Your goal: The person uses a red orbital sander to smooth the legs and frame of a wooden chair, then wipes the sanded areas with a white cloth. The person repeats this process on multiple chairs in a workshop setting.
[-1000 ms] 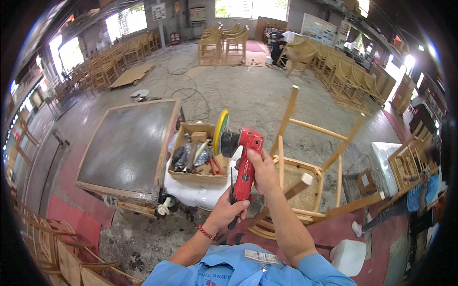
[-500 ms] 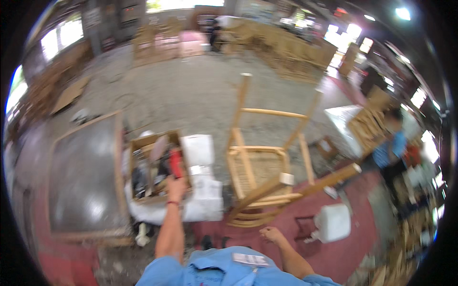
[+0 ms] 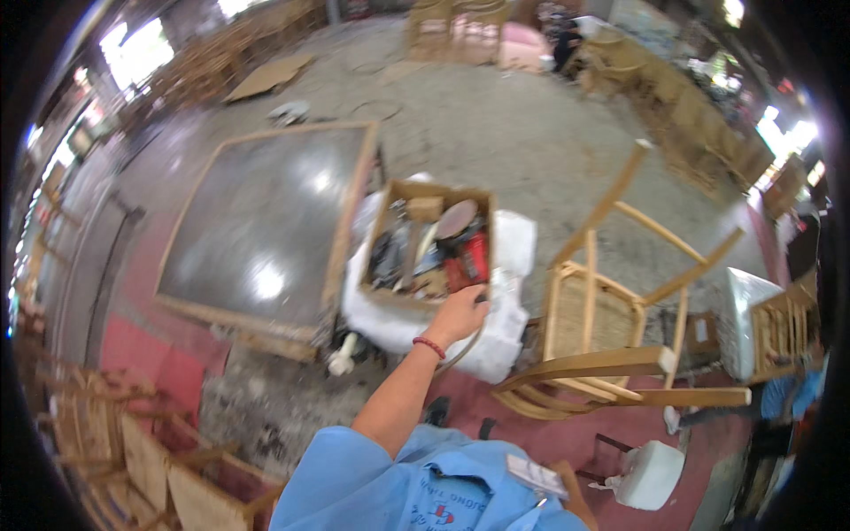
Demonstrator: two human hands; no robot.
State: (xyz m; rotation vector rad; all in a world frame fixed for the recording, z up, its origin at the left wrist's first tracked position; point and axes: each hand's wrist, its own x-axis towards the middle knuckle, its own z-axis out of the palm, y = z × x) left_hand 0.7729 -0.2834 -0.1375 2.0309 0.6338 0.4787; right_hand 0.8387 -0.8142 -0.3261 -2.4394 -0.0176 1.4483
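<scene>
My left hand (image 3: 459,314) is closed at the near right edge of an open cardboard box (image 3: 376,265), at the lower end of a red tool (image 3: 474,258). A dark end shows past the fingers, and a thin hose (image 3: 465,348) runs down from there; the grip itself is partly hidden. In the box lie a pinkish round disc (image 3: 457,218), a small cardboard block (image 3: 425,209) and dark tools. White wrapping (image 3: 509,327) lies beneath the box. Of my right arm only a bit of forearm (image 3: 574,496) shows beside my shirt; the right hand is hidden.
A wooden chair (image 3: 589,310) lies tipped over to the right of the box. Left stands a dark panel (image 3: 274,221) with a wooden frame. A white jug (image 3: 651,475) is at the lower right, chair frames (image 3: 168,460) at the lower left. Another person's blue sleeve (image 3: 791,394) shows far right.
My view has swung left, so everything sits further right. My left hand has drawn back from over the red tool to the box's near edge. My right hand has dropped out of sight.
</scene>
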